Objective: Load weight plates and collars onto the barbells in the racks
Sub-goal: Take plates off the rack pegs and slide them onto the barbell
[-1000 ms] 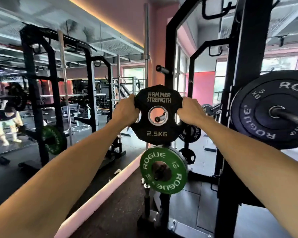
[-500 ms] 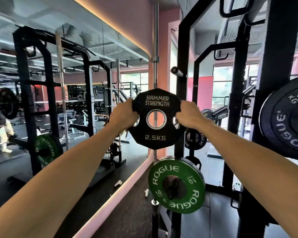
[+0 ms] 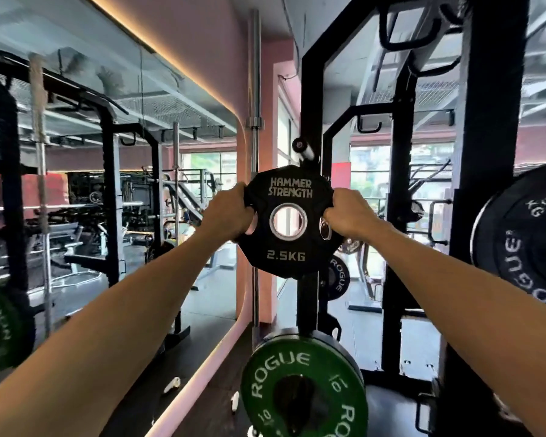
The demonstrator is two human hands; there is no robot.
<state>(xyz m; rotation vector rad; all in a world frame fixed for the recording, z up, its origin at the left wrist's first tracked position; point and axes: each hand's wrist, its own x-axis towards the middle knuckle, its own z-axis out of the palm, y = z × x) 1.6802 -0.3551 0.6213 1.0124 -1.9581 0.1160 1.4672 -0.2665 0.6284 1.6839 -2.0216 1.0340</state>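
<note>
- A black weight plate point(image 3: 289, 220) is held upright, its flat lettered face turned toward the camera.
- "HAMMER STRENGTH" and "2.5KG" are printed in white.
- Its edges are gripped by the left hand point(image 3: 226, 212) and right hand point(image 3: 349, 212).

2 hands point(image 3: 227, 212) point(image 3: 349, 216), 1 black 2.5KG plate point(image 3: 289, 257), 1 green plate point(image 3: 303, 386)

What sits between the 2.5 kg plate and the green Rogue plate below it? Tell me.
In the head view, only the black rack upright runs between the 2.5 kg plate and the green Rogue plate; no other plate hangs there.
</note>
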